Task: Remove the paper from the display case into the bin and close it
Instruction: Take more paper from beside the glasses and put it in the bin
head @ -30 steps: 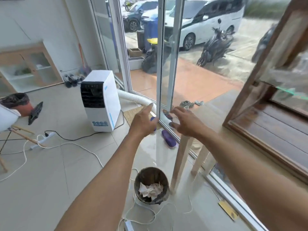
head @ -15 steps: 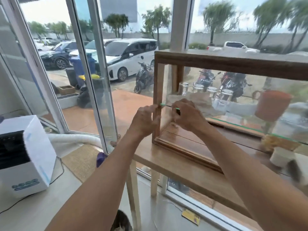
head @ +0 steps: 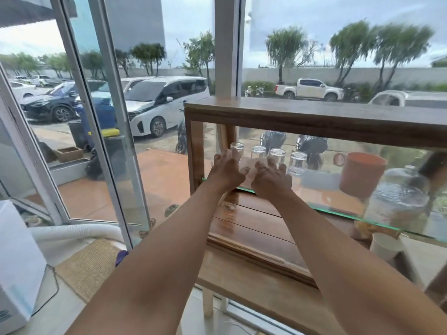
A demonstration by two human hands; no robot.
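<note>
The wooden display case (head: 314,119) stands on a wooden table (head: 242,279) by the window. My left hand (head: 227,170) and my right hand (head: 271,178) lie side by side against its glass front near the left end, at the level of the green-edged glass shelf (head: 338,210). Their fingers are spread and slightly curled, holding nothing. A pale sheet, possibly paper (head: 251,165), shows between the hands under the glasses, but it is blurred. The bin is out of view.
Several upturned drinking glasses (head: 297,163), an orange pitcher (head: 360,175) and a clear water jug (head: 399,201) sit inside the case. A white air cooler (head: 17,262) with its hose (head: 72,234) and a woven mat (head: 89,264) are at the lower left.
My view lifted from the floor bin up to the case. Both hands moved from the case's left post rightward onto the glass front and their fingers spread.
</note>
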